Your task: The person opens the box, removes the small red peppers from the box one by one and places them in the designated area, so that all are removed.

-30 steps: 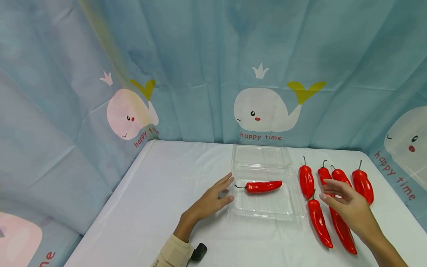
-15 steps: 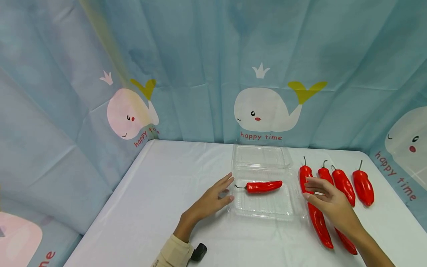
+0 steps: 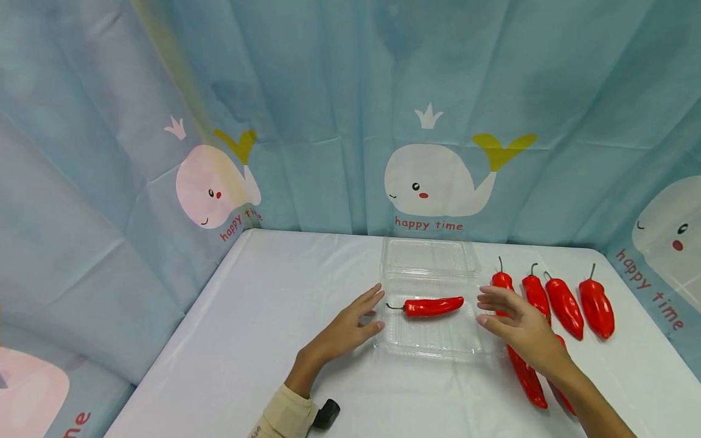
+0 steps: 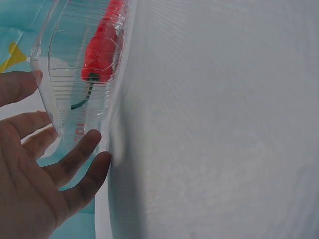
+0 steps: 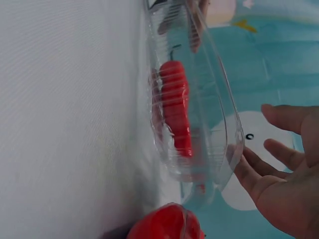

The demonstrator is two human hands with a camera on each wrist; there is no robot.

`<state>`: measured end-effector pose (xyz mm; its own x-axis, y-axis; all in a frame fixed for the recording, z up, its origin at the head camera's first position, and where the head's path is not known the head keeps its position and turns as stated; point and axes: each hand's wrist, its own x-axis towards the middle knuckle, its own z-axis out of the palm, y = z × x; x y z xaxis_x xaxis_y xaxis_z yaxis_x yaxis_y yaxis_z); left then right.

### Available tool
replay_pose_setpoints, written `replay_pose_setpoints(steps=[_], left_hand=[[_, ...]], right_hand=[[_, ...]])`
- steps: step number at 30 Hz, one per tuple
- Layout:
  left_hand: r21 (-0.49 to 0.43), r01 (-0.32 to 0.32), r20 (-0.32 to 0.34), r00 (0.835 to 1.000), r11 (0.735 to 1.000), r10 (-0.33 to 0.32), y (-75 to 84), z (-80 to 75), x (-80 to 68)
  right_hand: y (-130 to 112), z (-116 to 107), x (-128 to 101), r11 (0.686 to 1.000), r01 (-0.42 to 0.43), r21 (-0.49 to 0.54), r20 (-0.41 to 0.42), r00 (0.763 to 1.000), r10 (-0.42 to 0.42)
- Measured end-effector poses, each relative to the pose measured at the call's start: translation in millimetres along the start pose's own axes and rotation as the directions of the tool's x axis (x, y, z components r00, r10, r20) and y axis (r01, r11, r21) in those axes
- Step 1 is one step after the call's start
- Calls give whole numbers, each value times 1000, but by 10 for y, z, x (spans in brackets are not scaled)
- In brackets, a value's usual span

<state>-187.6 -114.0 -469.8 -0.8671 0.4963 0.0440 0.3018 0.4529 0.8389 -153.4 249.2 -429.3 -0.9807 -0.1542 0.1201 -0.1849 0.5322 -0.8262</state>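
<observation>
A clear plastic clamshell box (image 3: 438, 340) lies on the white table with its lid (image 3: 429, 255) folded back. Inside its base is one red chili pepper (image 3: 434, 306) with a dark stem, lying crosswise. My left hand (image 3: 350, 322) is at the box's left side, fingers spread and fingertips right at the rim. In the left wrist view its fingers (image 4: 87, 147) reach along the clear wall. My right hand (image 3: 517, 325) is at the right side of the box, fingers extended at the rim, and it overlaps some peppers behind it. Neither hand holds anything.
Several red peppers lie right of the box, including a short one (image 3: 596, 307) farthest right, one (image 3: 564, 307) beside it and a long one (image 3: 528, 380) partly under my right hand. A blue whale-print curtain (image 3: 328, 121) stands behind the table.
My right hand has moved left, from over the peppers to the right side of the box. My left hand, the box and the pepper inside have stayed in place.
</observation>
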Motion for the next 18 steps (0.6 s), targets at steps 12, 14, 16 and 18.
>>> replay_pose_setpoints(steps=[12,14,16,18], left_hand=[[5,-8,7,1000,1000,8,-13,-2,12],[2,-10,7,1000,1000,10,-12,-2,12],[3,-7,6,1000,1000,7,-8,-4,13],[2,-4,5,1000,1000,4,-4,-4,13]], right_hand=[[-31,147,110,998,38,53,61,997,-41],[-39,169,123,997,32,65,73,997,-36],[-40,192,137,996,33,79,84,996,-40],[-43,211,149,996,34,88,90,995,-42]])
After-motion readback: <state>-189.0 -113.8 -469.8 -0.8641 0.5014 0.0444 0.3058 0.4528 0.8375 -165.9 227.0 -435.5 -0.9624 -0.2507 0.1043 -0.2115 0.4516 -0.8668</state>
